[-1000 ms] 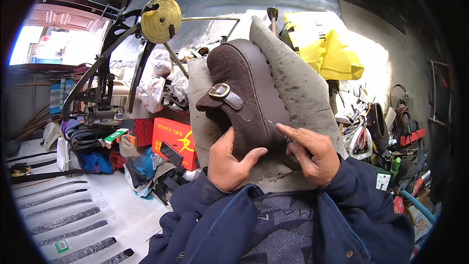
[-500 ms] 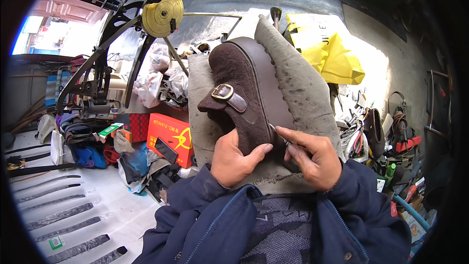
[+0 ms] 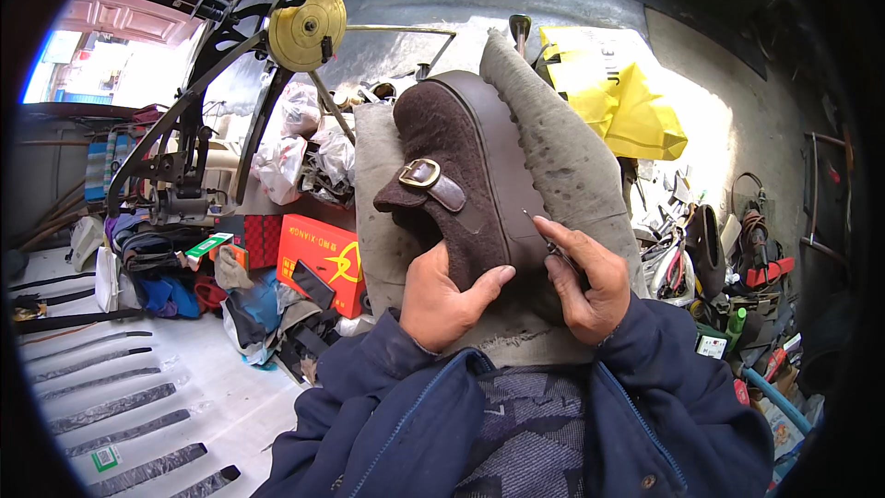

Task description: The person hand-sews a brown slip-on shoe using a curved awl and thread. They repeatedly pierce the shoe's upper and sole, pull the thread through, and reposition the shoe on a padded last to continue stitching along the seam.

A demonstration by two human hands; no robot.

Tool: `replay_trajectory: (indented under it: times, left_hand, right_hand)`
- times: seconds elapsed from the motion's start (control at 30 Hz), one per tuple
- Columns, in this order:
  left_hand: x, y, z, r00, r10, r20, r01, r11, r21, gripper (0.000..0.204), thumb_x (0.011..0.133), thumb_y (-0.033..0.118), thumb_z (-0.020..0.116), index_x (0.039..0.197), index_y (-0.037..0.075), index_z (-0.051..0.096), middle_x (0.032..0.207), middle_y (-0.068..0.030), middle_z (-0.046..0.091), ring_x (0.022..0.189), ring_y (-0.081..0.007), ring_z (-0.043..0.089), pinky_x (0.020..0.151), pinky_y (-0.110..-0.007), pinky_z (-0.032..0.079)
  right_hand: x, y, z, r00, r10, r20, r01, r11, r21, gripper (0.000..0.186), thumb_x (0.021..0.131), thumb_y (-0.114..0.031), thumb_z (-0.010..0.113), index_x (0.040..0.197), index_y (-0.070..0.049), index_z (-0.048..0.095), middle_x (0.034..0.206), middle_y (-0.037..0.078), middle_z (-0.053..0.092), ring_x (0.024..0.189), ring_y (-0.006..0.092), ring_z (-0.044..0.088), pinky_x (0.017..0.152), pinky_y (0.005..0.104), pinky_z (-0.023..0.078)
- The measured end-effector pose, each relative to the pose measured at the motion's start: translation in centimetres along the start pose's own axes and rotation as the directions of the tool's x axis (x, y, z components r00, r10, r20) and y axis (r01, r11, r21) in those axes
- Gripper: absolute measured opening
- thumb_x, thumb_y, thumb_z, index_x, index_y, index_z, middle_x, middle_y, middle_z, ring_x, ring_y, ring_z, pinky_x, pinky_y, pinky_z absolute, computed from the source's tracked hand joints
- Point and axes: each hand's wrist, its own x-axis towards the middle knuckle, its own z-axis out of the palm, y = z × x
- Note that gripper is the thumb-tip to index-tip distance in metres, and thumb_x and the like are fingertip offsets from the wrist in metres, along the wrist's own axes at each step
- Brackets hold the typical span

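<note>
A dark brown felt shoe (image 3: 433, 134) with a buckled strap and thick sole lies on a spotted grey padded cloth (image 3: 562, 157) over my lap, toe away from me. My left hand (image 3: 442, 300) grips its heel, thumb on the back of the upper and fingers partly hidden inside the opening. My right hand (image 3: 590, 281) is closed round a thin metal tool (image 3: 544, 235), like an awl, whose point sits over or against the sole's side near the heel; I cannot tell whether it touches.
Sewing machine with brass wheel (image 3: 304, 28) at upper left; red box (image 3: 318, 249) and cloth scraps at left; white sheet with dark strips (image 3: 111, 397) at lower left; plastic bags (image 3: 281, 166); yellow bag (image 3: 636, 101) behind the cloth; piled tools and items (image 3: 756, 267) at right.
My right hand has shifted slightly right, and the tool's point has moved up along the sole, away from the lower seam. My left hand keeps its grip on the shoe.
</note>
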Motion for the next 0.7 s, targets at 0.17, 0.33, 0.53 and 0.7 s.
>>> replay_trajectory:
  times: [0.17,0.33,0.53,0.7]
  left_hand:
    - [0.7,0.1,0.1,1.000,-0.007,-0.016,0.006,0.999,-0.034,0.027,0.093,0.007,0.079,0.116,-0.001,0.070,0.108,-0.0041,0.076,0.095,-0.0094,0.067,0.087,-0.028,0.055]
    - [1.0,0.0,0.0,0.997,-0.077,0.014,0.078,0.996,-0.045,0.027,0.092,0.006,0.078,0.116,-0.001,0.069,0.106,-0.0033,0.075,0.095,-0.0099,0.067,0.087,-0.028,0.054]
    - [1.2,-0.3,-0.1,0.996,-0.085,0.032,0.087,0.995,-0.057,0.032,0.094,0.004,0.075,0.124,-0.003,0.067,0.117,-0.0074,0.074,0.103,-0.0148,0.070,0.094,-0.032,0.055]
    - [1.1,-0.4,-0.1,0.997,-0.073,0.034,0.075,0.995,-0.061,0.033,0.094,0.005,0.075,0.125,-0.002,0.066,0.117,-0.0073,0.074,0.103,-0.0151,0.069,0.094,-0.032,0.055]
  right_hand:
    - [0.5,-0.5,-0.7,0.997,0.056,0.045,-0.056,0.998,0.013,0.045,0.094,0.008,0.059,0.139,0.001,0.064,0.098,0.017,0.070,0.080,0.0245,0.067,0.077,0.0321,0.053]
    - [-0.7,-1.4,-2.3,0.979,0.110,0.170,-0.121,0.991,0.059,0.051,0.092,0.011,0.057,0.141,0.000,0.063,0.083,0.012,0.060,0.070,0.0222,0.059,0.069,0.0313,0.049]
    - [-2.1,-1.3,-2.0,0.969,0.138,0.206,-0.150,0.988,0.044,0.051,0.091,0.006,0.064,0.141,-0.005,0.064,0.089,0.016,0.066,0.074,0.0321,0.065,0.069,0.0374,0.054]
    - [-2.3,-0.9,-1.6,0.968,0.123,0.219,-0.132,0.991,0.029,0.050,0.092,0.004,0.065,0.141,-0.006,0.064,0.089,0.016,0.065,0.075,0.0331,0.066,0.068,0.0394,0.053]
